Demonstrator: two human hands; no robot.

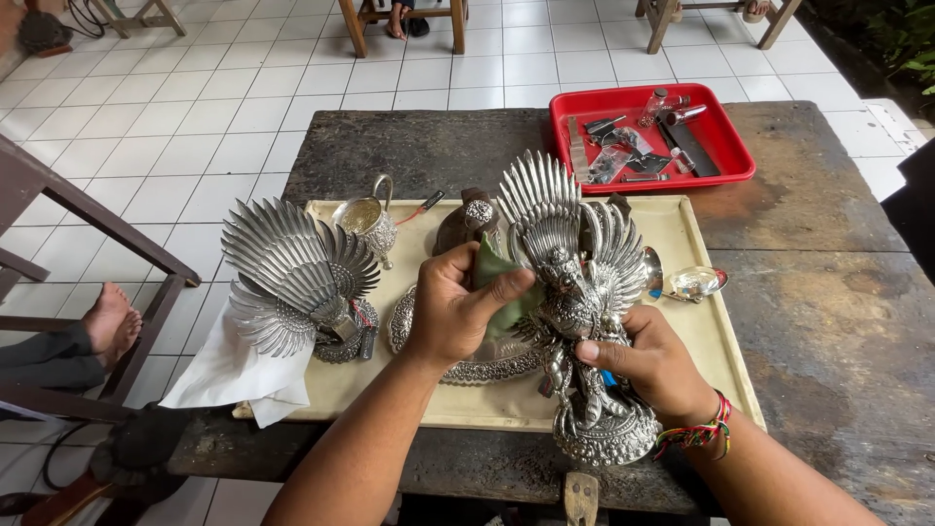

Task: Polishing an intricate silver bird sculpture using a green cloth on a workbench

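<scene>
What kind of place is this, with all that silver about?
Probably a silversmith's workshop on a tiled porch: ornate silver winged statue on a worn table, a red tray of small tools, and a silver jug.

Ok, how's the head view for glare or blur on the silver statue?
Head view: soft, even daylight with faint shadows. The statue is sharp, with small bright glints on its wings but no washout. The left hand with the green cloth and the right hand are crisp; edges bend slightly from the wide lens.
</scene>
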